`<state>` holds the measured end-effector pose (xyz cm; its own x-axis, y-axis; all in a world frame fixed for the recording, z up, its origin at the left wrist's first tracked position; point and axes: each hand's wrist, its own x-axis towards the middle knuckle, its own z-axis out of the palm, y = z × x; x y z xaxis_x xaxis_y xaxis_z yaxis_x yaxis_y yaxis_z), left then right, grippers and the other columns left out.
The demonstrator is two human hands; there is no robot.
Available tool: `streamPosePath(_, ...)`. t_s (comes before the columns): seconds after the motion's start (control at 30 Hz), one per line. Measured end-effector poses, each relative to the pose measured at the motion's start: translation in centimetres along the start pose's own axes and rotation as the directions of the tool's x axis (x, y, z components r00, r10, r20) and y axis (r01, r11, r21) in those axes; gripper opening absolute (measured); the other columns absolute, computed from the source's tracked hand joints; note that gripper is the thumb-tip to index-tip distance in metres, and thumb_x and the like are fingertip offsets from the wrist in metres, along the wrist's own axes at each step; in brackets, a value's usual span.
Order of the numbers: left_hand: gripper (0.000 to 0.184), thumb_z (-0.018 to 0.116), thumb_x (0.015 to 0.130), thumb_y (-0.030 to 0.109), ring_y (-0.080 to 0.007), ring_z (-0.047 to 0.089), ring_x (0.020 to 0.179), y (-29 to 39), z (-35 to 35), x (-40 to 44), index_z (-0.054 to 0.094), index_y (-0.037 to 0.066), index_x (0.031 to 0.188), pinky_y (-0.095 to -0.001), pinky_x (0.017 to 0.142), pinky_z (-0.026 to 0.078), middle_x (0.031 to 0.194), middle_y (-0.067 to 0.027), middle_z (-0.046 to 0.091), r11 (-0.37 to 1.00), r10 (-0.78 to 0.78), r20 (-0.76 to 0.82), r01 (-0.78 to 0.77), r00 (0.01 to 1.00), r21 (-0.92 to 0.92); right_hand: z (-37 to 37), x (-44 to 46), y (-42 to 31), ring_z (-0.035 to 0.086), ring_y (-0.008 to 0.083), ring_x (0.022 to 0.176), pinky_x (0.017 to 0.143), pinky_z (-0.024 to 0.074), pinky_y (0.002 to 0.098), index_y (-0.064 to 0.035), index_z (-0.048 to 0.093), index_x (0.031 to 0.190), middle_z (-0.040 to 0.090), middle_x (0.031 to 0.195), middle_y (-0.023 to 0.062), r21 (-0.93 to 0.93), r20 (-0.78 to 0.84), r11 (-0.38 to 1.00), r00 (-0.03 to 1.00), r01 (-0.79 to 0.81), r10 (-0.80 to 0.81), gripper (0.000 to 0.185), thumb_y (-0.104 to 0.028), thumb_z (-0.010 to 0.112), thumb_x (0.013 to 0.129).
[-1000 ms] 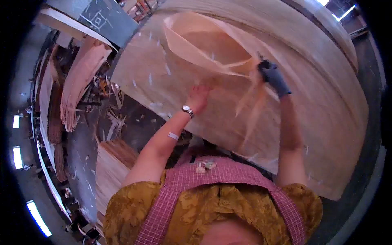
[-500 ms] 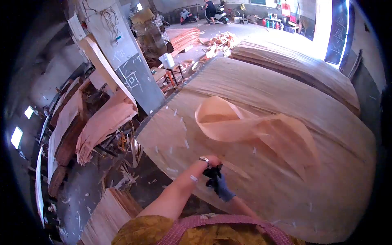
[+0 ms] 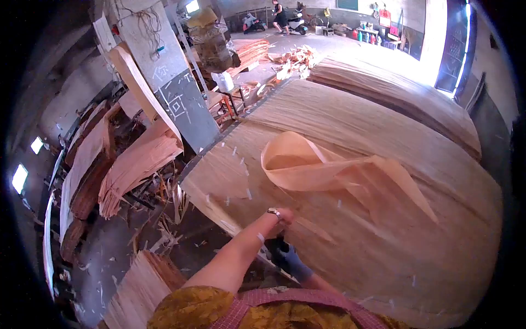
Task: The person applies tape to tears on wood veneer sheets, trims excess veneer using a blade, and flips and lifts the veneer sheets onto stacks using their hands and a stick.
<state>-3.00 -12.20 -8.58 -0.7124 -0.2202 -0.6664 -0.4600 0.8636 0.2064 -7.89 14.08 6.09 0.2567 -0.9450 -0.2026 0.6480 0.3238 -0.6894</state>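
Observation:
My left hand, bare with a watch at the wrist, is over the near edge of a broad wood veneer sheet. Its fingers curl downward, and what they hold is hidden. Just below it, my right hand wears a grey and black glove. The gloved fingers look bent in, their grip too dark to make out. A white strip sticks to my left forearm. Ahead, a loose curled veneer piece lies twisted on the sheet, and small white strips dot its left part.
A pillar stands beyond the sheet's left corner. Bent veneer stacks fill the left side; another stack lies near my left. Scraps litter the floor. A second large stack is behind. A person is near a scooter.
My hands have drawn slightly apart, the gloved right one moving down toward me. The loose veneer's right end has shifted and lies narrower. The distant person has moved slightly left.

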Motion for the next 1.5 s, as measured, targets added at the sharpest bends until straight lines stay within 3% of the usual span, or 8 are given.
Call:
streamPosePath(0.1, 0.030, 0.053, 0.082, 0.023, -0.0343, 0.064, 0.092, 3.2, -3.9, -4.1, 0.069, 0.007, 0.102, -0.0428, 0.082, 0.050, 0.103, -0.0136, 0.068, 0.997, 0.055, -0.037, -0.052, 0.998, 0.065, 1.1, -1.2, -2.3, 0.059, 0.0096, 0.090, 0.079, 0.0488, 0.0252, -0.0007, 0.060, 0.122, 0.067, 0.103, 0.0025, -0.403, 0.092, 0.915, 0.996, 0.028, 0.010, 0.033, -0.014, 0.064, 0.093)
streamPosePath(0.2, 0.028, 0.054, 0.085, 0.027, -0.0334, 0.059, 0.105, 2.6, -0.6, -4.5, 0.070, 0.011, 0.103, -0.0447, 0.088, 0.050, 0.116, -0.0116, 0.065, 0.999, 0.049, -0.230, -0.051, 0.972, -0.002, 1.3, -2.5, -3.0, 0.063, 0.0101, 0.090, 0.085, 0.0499, 0.0266, -0.0006, 0.067, 0.106, 0.070, 0.098, 0.0026, -0.435, 0.066, 0.895, 0.995, 0.097, -0.076, 0.019, -0.010, 0.064, 0.090)
streamPosePath(0.37, 0.027, 0.059, 0.083, 0.029, -0.0297, 0.055, 0.117, 8.8, -2.6, -11.4, 0.070, 0.020, 0.106, -0.0498, 0.091, 0.049, 0.121, -0.0089, 0.061, 0.968, -0.242, -0.430, 0.183, 0.870, -0.174, -2.6, -2.6, -0.2, 0.062, 0.0114, 0.096, 0.093, 0.0475, 0.0295, -0.0010, 0.065, 0.115, 0.070, 0.106, 0.0050, -0.557, 0.123, 0.824, 0.991, 0.107, -0.045, 0.028, -0.009, 0.064, 0.089)
streamPosePath(0.5, 0.031, 0.058, 0.086, 0.032, -0.0327, 0.054, 0.118, 7.2, 2.9, -9.8, 0.067, 0.019, 0.113, -0.0469, 0.097, 0.045, 0.126, -0.0139, 0.057, 0.998, -0.034, -0.618, -0.011, 0.785, -0.068, -2.7, -4.0, -1.1, 0.061, 0.0136, 0.102, 0.095, 0.0466, 0.0314, -0.0023, 0.064, 0.118, 0.069, 0.108, 0.0061, -0.654, 0.096, 0.756, 0.993, 0.012, 0.068, 0.032, -0.011, 0.065, 0.087)
streamPosePath(0.6, 0.042, 0.050, 0.094, 0.026, -0.0370, 0.052, 0.118, 7.7, 3.6, -9.7, 0.053, 0.010, 0.133, -0.0468, 0.102, 0.041, 0.134, -0.0158, 0.052, 0.989, -0.143, -0.725, 0.079, 0.674, -0.121, -2.4, -3.8, -3.1, 0.059, 0.0171, 0.087, 0.080, 0.0477, 0.0325, -0.0030, 0.066, 0.103, 0.065, 0.093, 0.0064, -0.674, 0.019, 0.739, 1.000, -0.003, 0.021, 0.021, -0.017, 0.058, 0.089)
streamPosePath(0.7, 0.055, 0.053, 0.092, 0.036, -0.0297, 0.045, 0.125, 7.0, 4.1, -10.6, 0.043, 0.019, 0.143, -0.0473, 0.107, 0.034, 0.140, -0.0072, 0.048, 0.999, -0.039, -0.806, -0.002, 0.590, -0.050, -3.7, -4.1, -3.0, 0.056, 0.0106, 0.066, 0.058, 0.0445, 0.0251, -0.0016, 0.062, 0.099, 0.067, 0.088, 0.0080, -0.230, -0.195, 0.950, 0.966, -0.213, 0.169, 0.016, -0.014, 0.060, 0.089)
streamPosePath(1.1, 0.056, 0.058, 0.088, 0.041, -0.0249, 0.040, 0.128, 7.0, 4.1, -11.6, 0.046, 0.025, 0.140, -0.0448, 0.109, 0.027, 0.140, -0.0039, 0.045, 0.987, -0.126, -0.850, -0.020, 0.512, -0.158, -6.4, -4.1, -2.1, 0.054, 0.0082, 0.058, 0.049, 0.0402, 0.0224, -0.0031, 0.062, 0.105, 0.066, 0.081, 0.0043, -0.413, -0.354, 0.765, 0.861, -0.494, 0.365, 0.018, -0.016, 0.059, 0.091)
streamPosePath(1.5, 0.054, 0.066, 0.084, 0.033, -0.0291, 0.044, 0.126, 6.9, 2.9, -10.8, 0.053, 0.011, 0.132, -0.0462, 0.108, 0.032, 0.133, -0.0095, 0.051, 0.992, -0.060, -0.906, -0.077, 0.420, -0.102, -6.0, 5.9, -7.5, 0.049, 0.0045, 0.058, 0.051, 0.0381, 0.0201, -0.0046, 0.065, 0.112, 0.066, 0.081, 0.0013, -0.433, -0.420, 0.886, 0.907, -0.166, -0.036, 0.023, -0.019, 0.060, 0.094)
